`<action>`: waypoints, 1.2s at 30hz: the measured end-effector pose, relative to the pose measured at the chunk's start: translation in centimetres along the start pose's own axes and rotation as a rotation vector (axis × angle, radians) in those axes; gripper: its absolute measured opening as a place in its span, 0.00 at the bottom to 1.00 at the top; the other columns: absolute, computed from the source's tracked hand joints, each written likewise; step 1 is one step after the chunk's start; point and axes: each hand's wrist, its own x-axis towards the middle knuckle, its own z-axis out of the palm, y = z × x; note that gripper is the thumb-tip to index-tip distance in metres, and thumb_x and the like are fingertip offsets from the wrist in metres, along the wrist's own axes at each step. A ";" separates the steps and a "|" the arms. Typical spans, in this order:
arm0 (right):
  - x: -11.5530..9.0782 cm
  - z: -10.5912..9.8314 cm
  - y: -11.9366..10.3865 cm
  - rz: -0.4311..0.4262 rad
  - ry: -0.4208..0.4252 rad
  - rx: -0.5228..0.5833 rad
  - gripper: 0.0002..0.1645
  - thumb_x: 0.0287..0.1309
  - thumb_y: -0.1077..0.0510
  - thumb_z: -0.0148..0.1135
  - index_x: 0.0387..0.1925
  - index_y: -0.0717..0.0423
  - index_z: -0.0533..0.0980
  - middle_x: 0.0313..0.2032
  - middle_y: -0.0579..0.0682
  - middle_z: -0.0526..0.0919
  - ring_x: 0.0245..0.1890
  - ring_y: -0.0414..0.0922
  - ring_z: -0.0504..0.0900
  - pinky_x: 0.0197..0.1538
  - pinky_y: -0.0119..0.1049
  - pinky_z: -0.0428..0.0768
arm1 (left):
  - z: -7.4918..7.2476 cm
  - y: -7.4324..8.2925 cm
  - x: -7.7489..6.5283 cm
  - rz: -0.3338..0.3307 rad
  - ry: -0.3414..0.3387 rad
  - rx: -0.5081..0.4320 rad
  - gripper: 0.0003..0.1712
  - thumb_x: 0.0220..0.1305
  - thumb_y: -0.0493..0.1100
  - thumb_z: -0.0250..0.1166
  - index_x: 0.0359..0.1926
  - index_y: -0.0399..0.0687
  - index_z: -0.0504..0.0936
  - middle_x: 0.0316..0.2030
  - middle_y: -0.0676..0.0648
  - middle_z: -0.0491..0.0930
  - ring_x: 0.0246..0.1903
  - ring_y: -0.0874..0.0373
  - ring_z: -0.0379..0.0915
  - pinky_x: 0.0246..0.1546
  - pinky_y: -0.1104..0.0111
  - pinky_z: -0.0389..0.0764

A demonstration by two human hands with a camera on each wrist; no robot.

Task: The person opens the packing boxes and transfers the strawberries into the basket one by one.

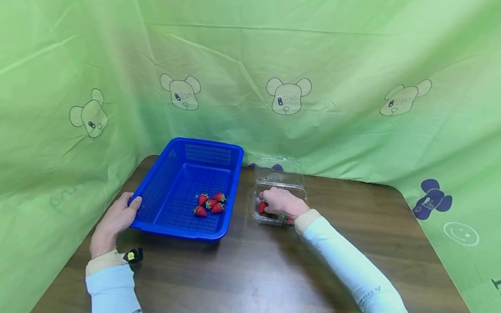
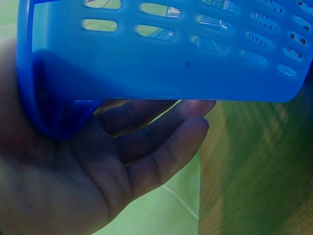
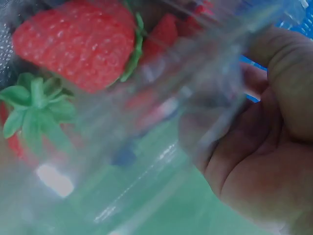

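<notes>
My left hand (image 1: pixel 115 218) grips the front left corner of a blue plastic basket (image 1: pixel 151 224), thumb on the rim. In the left wrist view its fingers (image 2: pixel 166 152) reach beneath the basket wall (image 2: pixel 146 68). Several strawberries (image 1: pixel 200 211) lie toward the basket's front right. Inside an open clear plastic box (image 1: pixel 258 218), my right hand (image 1: pixel 283 202) pinches a strawberry (image 1: pixel 263 206) between thumb and fingers. More strawberries (image 3: pixel 78 44) show through the box wall in the right wrist view, where the fingertips are partly hidden.
The box's clear lid (image 1: pixel 279 169) stands raised at the back, near the green curtain (image 1: pixel 235 118). Curtain also hangs along the left and right sides of the brown wooden table (image 1: pixel 245 277). The box stands right of the basket, with a strip of table between them.
</notes>
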 end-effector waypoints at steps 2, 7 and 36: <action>0.2 0.1 -0.2 -0.001 -0.003 -0.008 0.08 0.48 0.63 0.65 0.23 0.50 0.73 0.21 0.44 0.72 0.25 0.42 0.71 0.29 0.39 0.73 | -0.1 0.1 -0.1 -0.001 0.000 0.008 0.38 0.74 0.59 0.32 0.67 0.30 0.54 0.60 0.28 0.65 0.56 0.37 0.64 0.56 0.45 0.66; 0.4 0.3 -0.3 -0.012 -0.003 -0.030 0.09 0.49 0.63 0.65 0.22 0.51 0.73 0.19 0.42 0.69 0.23 0.41 0.68 0.27 0.36 0.68 | -0.2 0.2 0.0 0.002 -0.002 0.013 0.38 0.74 0.59 0.31 0.67 0.29 0.53 0.61 0.28 0.64 0.56 0.36 0.64 0.57 0.44 0.66; 0.0 -6.1 -1.9 -0.146 0.380 0.002 0.06 0.60 0.52 0.63 0.37 0.47 0.75 0.26 0.41 0.81 0.21 0.39 0.73 0.24 0.32 0.71 | 0.1 0.2 0.1 -0.003 0.011 -0.007 0.37 0.75 0.59 0.32 0.67 0.31 0.55 0.60 0.29 0.66 0.56 0.37 0.65 0.56 0.46 0.67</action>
